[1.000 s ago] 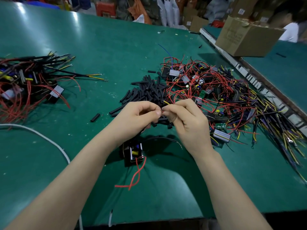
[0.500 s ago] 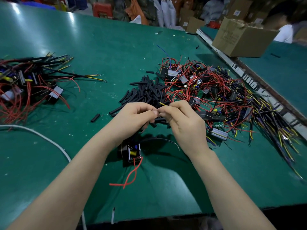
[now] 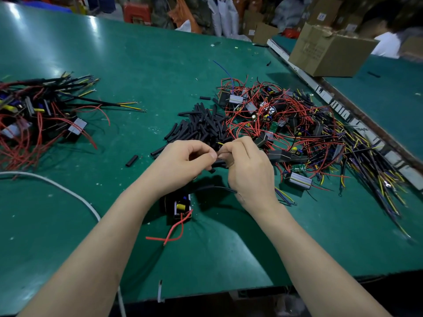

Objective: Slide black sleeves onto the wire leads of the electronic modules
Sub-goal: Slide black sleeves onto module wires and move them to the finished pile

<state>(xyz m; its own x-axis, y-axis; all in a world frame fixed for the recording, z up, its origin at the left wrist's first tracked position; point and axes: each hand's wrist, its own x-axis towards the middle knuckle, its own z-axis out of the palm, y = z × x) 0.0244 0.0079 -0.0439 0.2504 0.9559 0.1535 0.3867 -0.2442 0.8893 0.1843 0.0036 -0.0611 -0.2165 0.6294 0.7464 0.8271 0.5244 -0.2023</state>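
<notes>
My left hand (image 3: 183, 163) and my right hand (image 3: 248, 167) meet above the green table (image 3: 160, 69). Between their fingertips they pinch a black sleeve (image 3: 219, 163), and a yellow wire tip (image 3: 220, 143) sticks out above my right fingers. An open electronic module (image 3: 180, 204) with red leads (image 3: 174, 233) lies below my left wrist; its black lead (image 3: 219, 188) runs toward my right hand. A heap of black sleeves (image 3: 203, 126) lies just beyond my hands. Tangled modules with red and yellow wires (image 3: 297, 133) spread to the right.
A second pile of modules, some leads sleeved in black (image 3: 39, 117), sits at far left. One loose sleeve (image 3: 132, 160) lies left of my hands. A white cable (image 3: 57, 188) curves across the near left. A cardboard box (image 3: 329, 51) stands at back right, a person behind it.
Both hands stay pinched together over the same spot. The sleeve between the fingers shows a little more, and the yellow wire tip still pokes out above the right hand.
</notes>
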